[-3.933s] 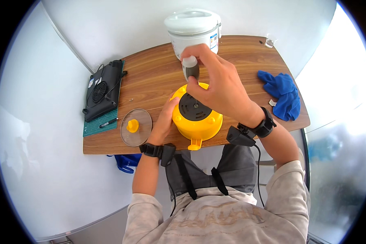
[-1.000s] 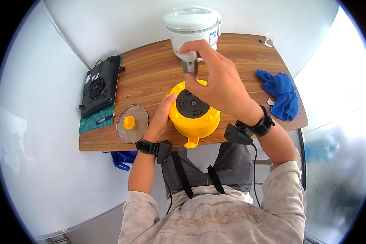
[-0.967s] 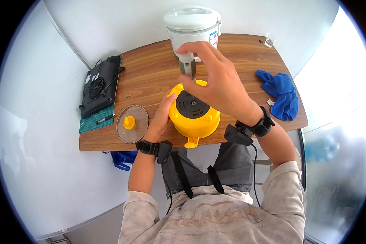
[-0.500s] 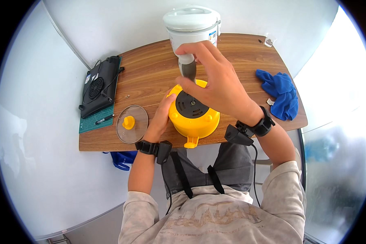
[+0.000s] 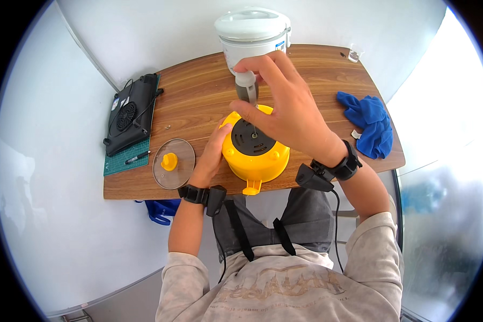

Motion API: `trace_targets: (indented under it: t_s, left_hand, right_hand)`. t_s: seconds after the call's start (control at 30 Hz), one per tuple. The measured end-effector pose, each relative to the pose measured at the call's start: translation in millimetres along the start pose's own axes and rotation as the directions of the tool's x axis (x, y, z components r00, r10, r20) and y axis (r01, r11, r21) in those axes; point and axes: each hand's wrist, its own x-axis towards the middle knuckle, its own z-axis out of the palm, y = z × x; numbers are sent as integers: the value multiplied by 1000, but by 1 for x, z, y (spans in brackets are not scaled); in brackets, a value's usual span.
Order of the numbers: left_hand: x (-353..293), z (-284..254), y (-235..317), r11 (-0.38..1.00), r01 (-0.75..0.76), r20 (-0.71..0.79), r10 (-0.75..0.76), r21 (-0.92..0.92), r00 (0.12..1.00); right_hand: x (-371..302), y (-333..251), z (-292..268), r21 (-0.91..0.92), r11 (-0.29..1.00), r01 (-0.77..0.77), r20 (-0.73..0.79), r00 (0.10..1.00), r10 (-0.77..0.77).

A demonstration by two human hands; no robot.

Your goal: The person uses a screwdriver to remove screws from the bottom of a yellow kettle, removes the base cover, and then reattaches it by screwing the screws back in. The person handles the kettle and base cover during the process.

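Observation:
A yellow electric pot (image 5: 255,169) lies upside down at the table's near edge. Its round black bottom plate (image 5: 246,140) with slots faces up. My left hand (image 5: 212,155) grips the pot's left side, thumb on the rim of the base. Above the plate, my right hand (image 5: 295,110) has its thumb and fingertips around a grey and white screwdriver (image 5: 247,92). The screwdriver stands nearly upright, its thin shaft reaching down to the middle of the plate. A glass lid (image 5: 185,161) with a yellow knob rests left of my left hand.
At the far side stands a white rice cooker (image 5: 255,32). A black induction cooker (image 5: 131,112) sits on a green cutting mat (image 5: 112,166) at the left, beside a black marker (image 5: 138,158). A blue cloth (image 5: 367,123) and a clear cup (image 5: 355,53) are at the right.
The screwdriver handle has turned slightly, and more of its shaft shows. My right fingers have shifted a little around it. My left hand and the pot stay in place.

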Motion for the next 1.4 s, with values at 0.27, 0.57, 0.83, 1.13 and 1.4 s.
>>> trace_targets:
  t_s: [0.27, 0.57, 0.83, 1.13, 1.4]
  left_hand:
    - [0, -1, 1, 1000, 13, 18, -13, -9, 1000]
    - [1, -4, -2, 1000, 11, 17, -11, -5, 1000]
    - [0, -2, -1, 1000, 6, 27, -6, -12, 1000]
    - [-1, -2, 0, 999, 13, 18, -12, -29, 1000]
    - [3, -6, -4, 1000, 0, 28, 0, -1, 1000]
  right_hand:
    - [5, -4, -3, 80, 986, -147, 67, 988, 141]
    - [3, 3, 0, 92, 994, -53, 16, 999, 52]
    - [3, -3, -1, 53, 998, -27, 30, 999, 26]
    - [5, -9, -5, 58, 989, -139, 89, 987, 134]
    - [5, 1, -4, 1, 1000, 17, -8, 1000, -17]
